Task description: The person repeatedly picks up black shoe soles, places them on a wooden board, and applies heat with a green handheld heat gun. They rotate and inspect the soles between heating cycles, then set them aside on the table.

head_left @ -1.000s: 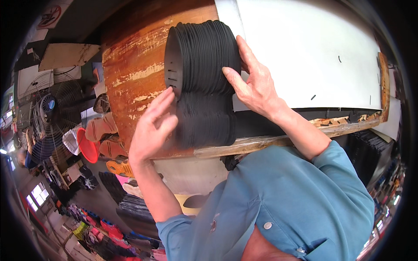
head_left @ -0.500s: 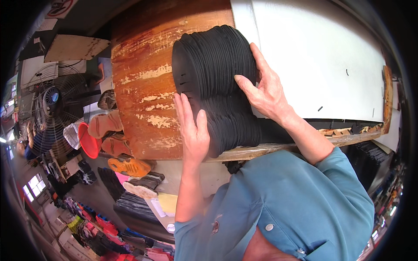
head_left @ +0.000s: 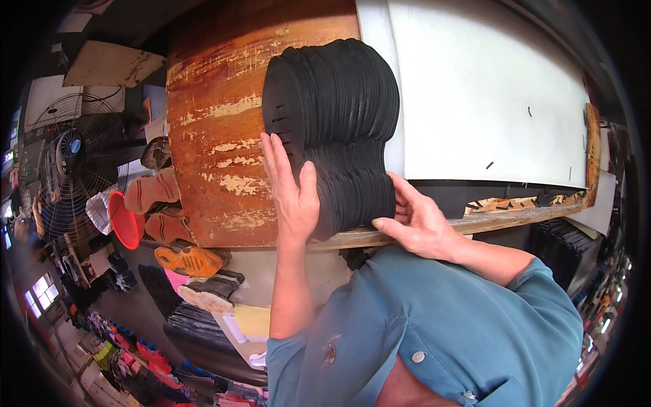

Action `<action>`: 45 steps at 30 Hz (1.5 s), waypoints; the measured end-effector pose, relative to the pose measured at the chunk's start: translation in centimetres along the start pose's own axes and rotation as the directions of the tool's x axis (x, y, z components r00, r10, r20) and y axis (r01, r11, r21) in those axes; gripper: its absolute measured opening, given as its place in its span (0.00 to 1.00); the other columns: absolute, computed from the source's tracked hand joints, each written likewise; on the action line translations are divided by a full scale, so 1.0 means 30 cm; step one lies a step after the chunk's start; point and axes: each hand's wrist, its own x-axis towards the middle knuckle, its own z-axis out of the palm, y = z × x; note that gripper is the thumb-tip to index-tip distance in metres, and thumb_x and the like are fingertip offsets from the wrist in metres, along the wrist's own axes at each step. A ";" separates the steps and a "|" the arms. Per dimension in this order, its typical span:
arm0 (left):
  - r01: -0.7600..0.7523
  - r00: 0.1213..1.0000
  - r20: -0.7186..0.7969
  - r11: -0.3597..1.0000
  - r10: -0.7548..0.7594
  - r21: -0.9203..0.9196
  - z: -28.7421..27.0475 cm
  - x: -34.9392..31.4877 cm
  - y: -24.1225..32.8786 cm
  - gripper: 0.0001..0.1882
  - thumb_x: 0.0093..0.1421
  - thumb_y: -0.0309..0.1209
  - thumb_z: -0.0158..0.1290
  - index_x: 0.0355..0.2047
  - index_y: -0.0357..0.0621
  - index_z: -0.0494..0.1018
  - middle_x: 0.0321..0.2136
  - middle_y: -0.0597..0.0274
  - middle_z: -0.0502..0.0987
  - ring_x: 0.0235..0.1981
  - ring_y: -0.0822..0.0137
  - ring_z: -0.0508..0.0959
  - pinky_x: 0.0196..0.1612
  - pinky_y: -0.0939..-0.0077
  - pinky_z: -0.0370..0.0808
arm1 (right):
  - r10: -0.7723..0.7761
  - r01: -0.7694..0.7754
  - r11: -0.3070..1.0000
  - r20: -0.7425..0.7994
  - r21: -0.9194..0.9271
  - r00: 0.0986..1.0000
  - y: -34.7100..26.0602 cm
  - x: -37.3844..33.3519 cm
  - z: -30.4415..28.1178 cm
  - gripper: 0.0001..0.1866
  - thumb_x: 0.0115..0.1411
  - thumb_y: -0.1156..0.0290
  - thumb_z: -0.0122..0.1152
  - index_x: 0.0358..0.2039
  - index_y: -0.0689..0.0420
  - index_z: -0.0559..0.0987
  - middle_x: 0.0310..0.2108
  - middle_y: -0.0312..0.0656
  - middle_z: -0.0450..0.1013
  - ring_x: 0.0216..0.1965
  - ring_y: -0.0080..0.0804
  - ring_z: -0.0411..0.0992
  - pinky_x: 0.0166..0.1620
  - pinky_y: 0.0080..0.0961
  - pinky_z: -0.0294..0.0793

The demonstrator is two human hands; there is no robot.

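Stack (head_left: 349, 115), black: thin pieces on edge, face to face, waisted at the middle, short slits in the left face; stands on the counter (head_left: 217, 71). Left hand (head_left: 296, 207): unclenched, fingers straight, laid along the stack's left face. Right hand (head_left: 426, 227): loosely curled, thumb and fingers apart, at the stack's right end. Counter: brown wood, scuffed, with pale worn patches left of the stack. Sheet (head_left: 488, 88), white, right of the stack, bearing small black scraps (head_left: 489, 165). Fan (head_left: 70, 144), caged, well left of the stack; blue hub badge (head_left: 76, 146) too small to read. Bowl (head_left: 126, 220), red, left of the stack. Window (head_left: 45, 293), bright, far left of the stack. Shirt (head_left: 468, 312), blue, nearer the body than the stack; chest emblem (head_left: 330, 354) small, dark, unreadable.
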 end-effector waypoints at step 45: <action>-0.255 0.961 0.050 0.809 0.270 0.529 0.130 0.216 0.130 0.50 0.61 0.64 0.60 0.78 0.63 0.56 0.78 0.38 0.49 0.78 0.29 0.43 0.75 0.25 0.37 | -0.151 0.212 0.955 0.274 -0.207 0.950 0.198 0.080 -0.170 0.23 0.67 0.56 0.68 0.49 0.62 0.76 0.31 0.45 0.77 0.33 0.31 0.73 0.40 0.33 0.75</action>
